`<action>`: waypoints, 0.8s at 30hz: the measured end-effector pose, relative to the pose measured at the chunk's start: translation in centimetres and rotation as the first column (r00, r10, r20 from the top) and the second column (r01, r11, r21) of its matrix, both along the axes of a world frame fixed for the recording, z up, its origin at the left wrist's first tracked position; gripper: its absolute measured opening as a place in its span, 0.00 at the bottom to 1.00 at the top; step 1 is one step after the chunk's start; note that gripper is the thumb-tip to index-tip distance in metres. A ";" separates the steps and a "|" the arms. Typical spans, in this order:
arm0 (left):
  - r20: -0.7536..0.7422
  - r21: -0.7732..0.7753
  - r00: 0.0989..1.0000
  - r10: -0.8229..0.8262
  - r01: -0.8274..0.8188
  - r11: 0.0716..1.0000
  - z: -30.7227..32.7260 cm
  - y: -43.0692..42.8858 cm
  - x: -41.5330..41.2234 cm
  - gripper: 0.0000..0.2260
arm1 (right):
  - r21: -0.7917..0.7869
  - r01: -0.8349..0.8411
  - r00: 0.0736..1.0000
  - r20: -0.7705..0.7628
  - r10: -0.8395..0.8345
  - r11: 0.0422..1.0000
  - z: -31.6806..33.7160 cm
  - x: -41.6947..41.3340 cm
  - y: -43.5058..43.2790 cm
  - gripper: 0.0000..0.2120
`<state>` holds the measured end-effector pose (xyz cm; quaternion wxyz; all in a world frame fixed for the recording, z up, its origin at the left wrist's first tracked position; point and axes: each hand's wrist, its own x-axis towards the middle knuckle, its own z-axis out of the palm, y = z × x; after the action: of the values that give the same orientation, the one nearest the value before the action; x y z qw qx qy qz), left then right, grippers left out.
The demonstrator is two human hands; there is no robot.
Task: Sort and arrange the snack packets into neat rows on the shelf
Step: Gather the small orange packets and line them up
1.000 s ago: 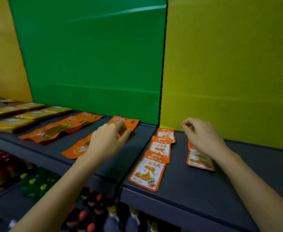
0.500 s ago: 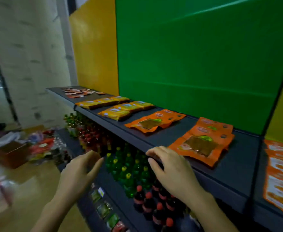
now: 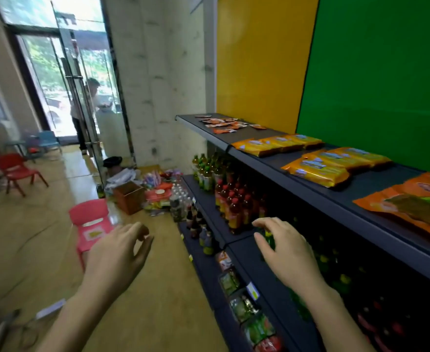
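The dark top shelf (image 3: 318,191) runs from the far left to the right edge. A scattered heap of small orange packets (image 3: 225,123) lies at its far end. Two rows of yellow packets (image 3: 277,144) (image 3: 333,165) come after it, then large orange packets (image 3: 417,204) at the right. My left hand (image 3: 118,252) hangs in the air over the floor, fingers loosely curled, holding nothing. My right hand (image 3: 285,247) hovers in front of the lower shelf, fingers relaxed, also holding nothing. Both hands are off the top shelf.
Lower shelves hold bottles (image 3: 231,199) and small bags (image 3: 244,306). A pink chair (image 3: 92,222) stands just beyond my left hand, a red chair (image 3: 15,171) farther left. A cardboard box (image 3: 130,196) and loose goods lie on the floor. A person (image 3: 86,110) stands at the glass door.
The view has swung left along the aisle. Both hands have left the packets on the top shelf and now hang lower, in front of the shelving, holding nothing.
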<state>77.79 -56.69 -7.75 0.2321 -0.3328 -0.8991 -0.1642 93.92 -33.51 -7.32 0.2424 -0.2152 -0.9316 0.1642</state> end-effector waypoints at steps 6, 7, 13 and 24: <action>-0.001 -0.012 1.000 0.019 -0.019 1.000 -1.6 1.9 -7.4 0.06 | -0.016 0.008 1.000 0.028 -0.008 1.000 -1.6 -8.1 3.3 0.12; 0.004 -0.030 1.000 0.017 -0.017 0.999 -2.0 2.4 -8.9 0.07 | -0.016 0.003 0.999 0.043 -0.003 1.000 -2.1 -9.6 3.8 0.12; 0.020 -0.053 0.999 0.041 -0.040 0.998 -4.0 5.5 -18.9 0.06 | -0.028 -0.029 0.998 0.057 0.030 0.999 -3.9 -19.6 8.1 0.12; 0.081 -0.033 0.985 0.150 -0.148 0.988 -2.8 9.7 -36.1 0.06 | 0.002 -0.119 0.993 0.009 0.119 0.993 -1.3 -39.1 13.4 0.12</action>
<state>41.69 -46.98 -10.51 0.2013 -0.2606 -0.9326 -0.1479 54.85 -20.09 -8.57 0.2285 -0.1597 -0.9441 0.1761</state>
